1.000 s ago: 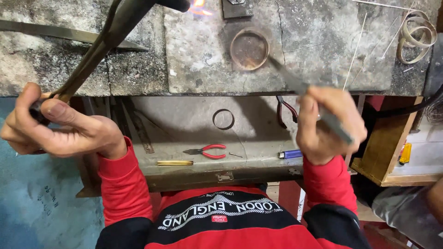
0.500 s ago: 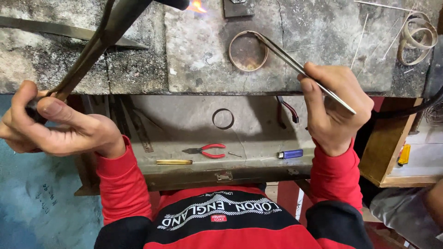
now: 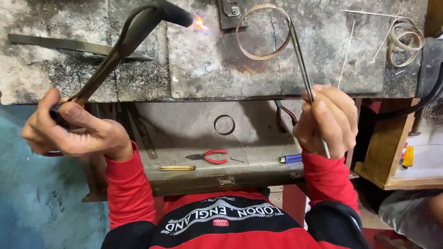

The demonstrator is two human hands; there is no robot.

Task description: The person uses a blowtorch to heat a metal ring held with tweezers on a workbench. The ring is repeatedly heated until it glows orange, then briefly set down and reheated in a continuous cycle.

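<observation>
Your work surface is a stained, cracked stone bench. On it lie a long flat metal strip at the left, coiled metal bands and thin wires at the right. Below, the grey tray shelf carries a small ring, red-handled pliers, a brass rod and a blue lighter (at its right end).

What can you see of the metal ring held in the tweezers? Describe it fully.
The metal ring is a thin, flat strip bent into a brassy loop. It is tilted and lifted over the stained stone slab, pinched at its right edge by long tweezers held in the right hand. The torch flame burns to its left, not touching it.
</observation>
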